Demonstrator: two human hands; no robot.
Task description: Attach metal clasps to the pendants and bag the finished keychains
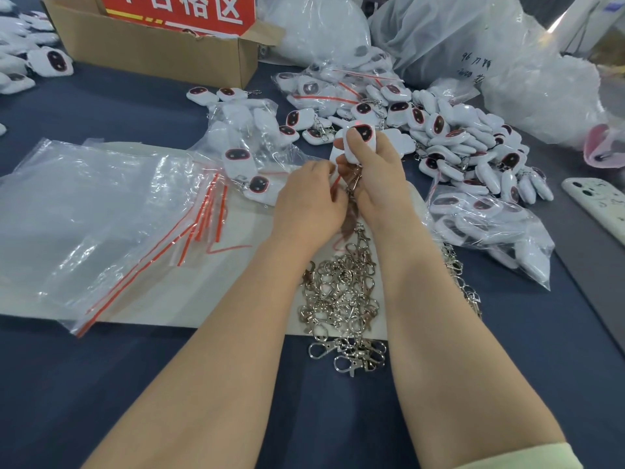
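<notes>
My right hand (373, 170) grips a white pendant (362, 135) with a dark oval face, thumb across its front, above the table's middle. A metal clasp (355, 184) hangs below it between both hands. My left hand (309, 201) is curled right beside it, fingertips pinching at the clasp; the exact contact is hidden by the fingers. A pile of loose silver clasps (341, 299) lies under my wrists. Clear zip bags (101, 225) with red strips lie flat at the left.
Loose pendants (449, 143) heap at the right, some in a plastic bag (490, 228). Bagged keychains (247, 147) lie ahead left. A cardboard box (152, 45) with a red sign stands at the back. A phone (598, 211) lies at the right edge.
</notes>
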